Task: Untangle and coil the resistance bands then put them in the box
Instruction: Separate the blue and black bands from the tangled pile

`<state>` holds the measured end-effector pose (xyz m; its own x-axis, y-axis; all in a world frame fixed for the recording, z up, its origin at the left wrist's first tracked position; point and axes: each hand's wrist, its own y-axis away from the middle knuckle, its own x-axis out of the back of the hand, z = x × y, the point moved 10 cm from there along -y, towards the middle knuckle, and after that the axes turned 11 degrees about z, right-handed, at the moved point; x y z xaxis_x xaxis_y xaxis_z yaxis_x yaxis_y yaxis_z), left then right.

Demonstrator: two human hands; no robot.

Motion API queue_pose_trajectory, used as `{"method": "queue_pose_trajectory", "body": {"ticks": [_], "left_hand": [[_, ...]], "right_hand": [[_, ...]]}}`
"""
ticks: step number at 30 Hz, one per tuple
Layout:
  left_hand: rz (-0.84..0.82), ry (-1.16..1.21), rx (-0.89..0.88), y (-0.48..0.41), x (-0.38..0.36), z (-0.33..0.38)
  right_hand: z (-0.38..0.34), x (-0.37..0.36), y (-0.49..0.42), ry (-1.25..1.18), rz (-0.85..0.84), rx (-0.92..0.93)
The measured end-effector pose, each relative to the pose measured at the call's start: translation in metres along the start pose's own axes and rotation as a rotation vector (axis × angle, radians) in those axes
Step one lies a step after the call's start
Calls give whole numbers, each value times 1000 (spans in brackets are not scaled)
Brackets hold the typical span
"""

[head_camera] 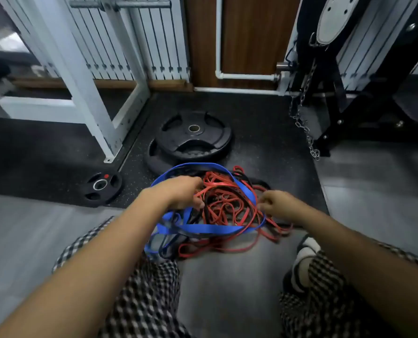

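A tangled heap of resistance bands lies on the floor in front of my knees: a wide blue band (210,228) loops around thin red bands (223,206) and black bands (171,245). My left hand (182,192) reaches into the left side of the heap, fingers curled down among the red and black strands. My right hand (275,203) is at the heap's right edge, fingers curled and pinching a thin strand beside the blue band. No box is in view.
Two stacked black weight plates (193,140) lie just behind the heap, a small plate (101,187) to the left. A white rack frame (100,113) stands at the left; a hanging chain (305,125) and black machine stand at the right.
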<state>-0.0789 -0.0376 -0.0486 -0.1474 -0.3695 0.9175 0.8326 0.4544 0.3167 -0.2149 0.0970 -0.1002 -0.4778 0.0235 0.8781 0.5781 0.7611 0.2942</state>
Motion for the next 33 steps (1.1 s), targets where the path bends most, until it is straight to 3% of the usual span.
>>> {"method": "queue_pose_trajectory", "body": {"ticks": [4, 10, 14, 17, 20, 22, 26, 30, 33], "left_hand": [[34, -53, 3, -19, 6, -19], [-287, -150, 126, -36, -60, -88], [-98, -80, 104, -69, -42, -91], [-138, -91, 83, -76, -49, -98], [-144, -116, 101, -76, -51, -111], [-119, -107, 94, -77, -48, -112], [-96, -74, 88, -76, -43, -105], [-59, -80, 96, -74, -37, -102], [-13, 58, 85, -73, -31, -86]], "right_hand": [[1, -44, -32, 78, -129, -14], [-20, -147, -113, 175, -294, 66], [-38, -232, -140, 151, -352, 141], [-54, -276, -150, 53, -447, 154], [-48, -301, -151, -8, -540, 32], [-44, -304, -148, 104, -525, 45], [-49, -288, -134, 323, -510, 251], [-67, -204, -137, 144, -386, 257], [-98, -112, -131, -85, -222, 267]]}}
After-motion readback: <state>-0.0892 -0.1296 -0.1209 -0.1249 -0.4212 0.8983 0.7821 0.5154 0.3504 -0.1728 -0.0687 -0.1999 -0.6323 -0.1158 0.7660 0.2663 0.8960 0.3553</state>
